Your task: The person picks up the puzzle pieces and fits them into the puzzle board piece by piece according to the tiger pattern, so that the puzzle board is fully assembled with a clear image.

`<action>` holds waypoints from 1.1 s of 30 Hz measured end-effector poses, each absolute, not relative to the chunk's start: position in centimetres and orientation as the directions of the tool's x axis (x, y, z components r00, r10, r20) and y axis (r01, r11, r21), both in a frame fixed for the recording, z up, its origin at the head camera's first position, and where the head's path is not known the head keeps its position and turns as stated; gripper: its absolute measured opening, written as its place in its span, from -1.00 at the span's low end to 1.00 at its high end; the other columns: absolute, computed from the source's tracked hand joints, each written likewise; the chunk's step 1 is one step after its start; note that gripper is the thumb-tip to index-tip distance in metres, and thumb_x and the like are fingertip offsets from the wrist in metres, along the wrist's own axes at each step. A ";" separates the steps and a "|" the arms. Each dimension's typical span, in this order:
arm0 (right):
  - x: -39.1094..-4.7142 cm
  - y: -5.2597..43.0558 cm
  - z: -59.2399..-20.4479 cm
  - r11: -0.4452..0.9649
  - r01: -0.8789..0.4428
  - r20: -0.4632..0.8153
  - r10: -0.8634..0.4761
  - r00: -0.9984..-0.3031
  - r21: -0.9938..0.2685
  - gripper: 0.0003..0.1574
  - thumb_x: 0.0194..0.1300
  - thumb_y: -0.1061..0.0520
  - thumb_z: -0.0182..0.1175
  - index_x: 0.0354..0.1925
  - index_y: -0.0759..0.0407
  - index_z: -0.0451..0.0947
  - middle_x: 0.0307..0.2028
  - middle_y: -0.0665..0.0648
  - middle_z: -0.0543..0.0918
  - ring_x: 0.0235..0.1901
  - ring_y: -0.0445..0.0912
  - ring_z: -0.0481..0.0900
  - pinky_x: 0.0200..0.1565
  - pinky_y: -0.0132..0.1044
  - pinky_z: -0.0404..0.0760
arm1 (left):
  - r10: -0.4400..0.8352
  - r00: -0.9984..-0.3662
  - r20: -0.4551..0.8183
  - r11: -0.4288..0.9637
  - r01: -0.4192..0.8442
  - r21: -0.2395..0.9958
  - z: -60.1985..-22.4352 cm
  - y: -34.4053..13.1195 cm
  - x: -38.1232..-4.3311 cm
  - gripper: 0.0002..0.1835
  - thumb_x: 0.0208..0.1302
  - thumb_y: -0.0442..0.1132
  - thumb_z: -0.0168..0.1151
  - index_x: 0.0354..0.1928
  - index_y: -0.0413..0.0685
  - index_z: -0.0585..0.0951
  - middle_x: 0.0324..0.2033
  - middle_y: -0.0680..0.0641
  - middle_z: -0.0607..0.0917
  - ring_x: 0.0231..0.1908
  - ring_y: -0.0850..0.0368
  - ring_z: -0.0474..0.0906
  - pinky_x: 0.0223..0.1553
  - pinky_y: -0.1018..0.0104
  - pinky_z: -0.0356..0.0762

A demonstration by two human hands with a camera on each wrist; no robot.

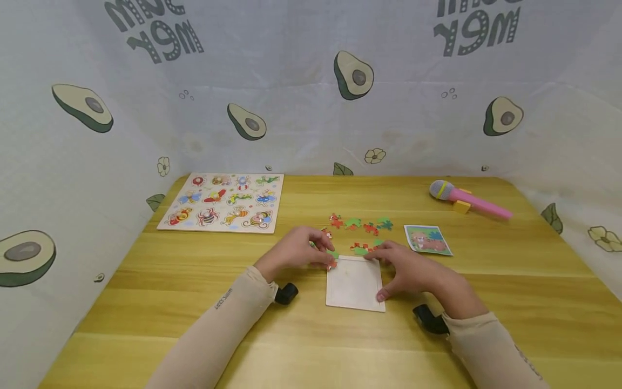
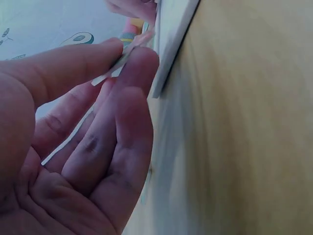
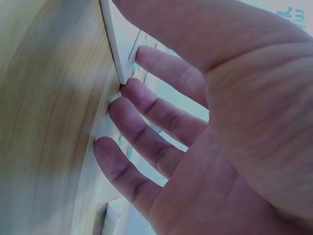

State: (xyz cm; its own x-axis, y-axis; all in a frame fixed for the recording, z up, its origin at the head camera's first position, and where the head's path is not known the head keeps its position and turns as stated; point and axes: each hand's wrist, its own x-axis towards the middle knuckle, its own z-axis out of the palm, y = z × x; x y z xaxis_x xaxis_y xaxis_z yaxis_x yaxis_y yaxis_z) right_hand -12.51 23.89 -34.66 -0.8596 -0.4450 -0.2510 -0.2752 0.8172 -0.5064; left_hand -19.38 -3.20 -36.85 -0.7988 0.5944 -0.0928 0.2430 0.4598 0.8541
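Note:
My left hand (image 1: 303,248) pinches a thin jigsaw piece (image 2: 143,37) between thumb and index finger, at the upper left corner of a pale square puzzle tray (image 1: 355,283). In the head view only a reddish bit of that piece shows past the fingertips. My right hand (image 1: 405,270) rests against the tray, its thumb on the right edge and its index finger at the far edge. The other right fingers spread loosely in the right wrist view. Several red and green jigsaw pieces (image 1: 371,229) lie beyond the tray, some partly hidden by the hands.
A picture card (image 1: 428,240) lies to the right of the loose pieces. Farther right, a pink toy microphone (image 1: 478,205) leans on a yellow block (image 1: 461,206). An insect peg puzzle board (image 1: 221,202) lies at the back left. Patterned cloth hangs behind the wooden table (image 1: 184,302).

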 end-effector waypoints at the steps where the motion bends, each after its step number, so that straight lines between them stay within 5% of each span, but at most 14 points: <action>1: -12.5 23.9 -34.7 0.818 -0.277 -0.251 -0.446 -0.859 -0.505 0.03 -0.11 -0.23 0.61 0.27 0.16 0.53 0.12 0.24 0.44 0.07 0.14 0.44 0.16 0.19 0.42 | 0.598 -0.795 -0.095 0.460 0.244 0.854 -37.0 -3.1 -19.4 -0.84 0.11 -0.17 0.57 -0.29 0.05 0.75 -0.41 0.06 0.71 -0.40 0.13 0.61 -0.37 0.28 0.54; 33: -12.7 23.9 -34.5 0.833 -0.266 -0.282 -0.437 -0.854 -0.484 0.06 -0.08 -0.26 0.59 0.31 0.13 0.50 0.13 0.25 0.43 0.04 0.12 0.43 0.12 0.17 0.46 | 0.641 -0.767 -0.025 0.556 0.441 0.704 -37.9 -1.9 -18.8 -0.85 0.23 -0.08 0.48 -0.23 0.06 0.76 -0.51 0.12 0.63 -0.47 0.22 0.50 -0.39 0.35 0.45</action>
State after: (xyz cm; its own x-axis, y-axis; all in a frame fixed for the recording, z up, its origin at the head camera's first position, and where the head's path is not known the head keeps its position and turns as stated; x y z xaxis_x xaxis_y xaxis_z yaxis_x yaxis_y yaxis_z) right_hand -12.73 23.90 -34.52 -0.8544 -0.4368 -0.2816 -0.2664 0.8334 -0.4843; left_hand -18.81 -1.87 -37.85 -0.7671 0.6410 -0.0253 0.4414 0.5561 0.7042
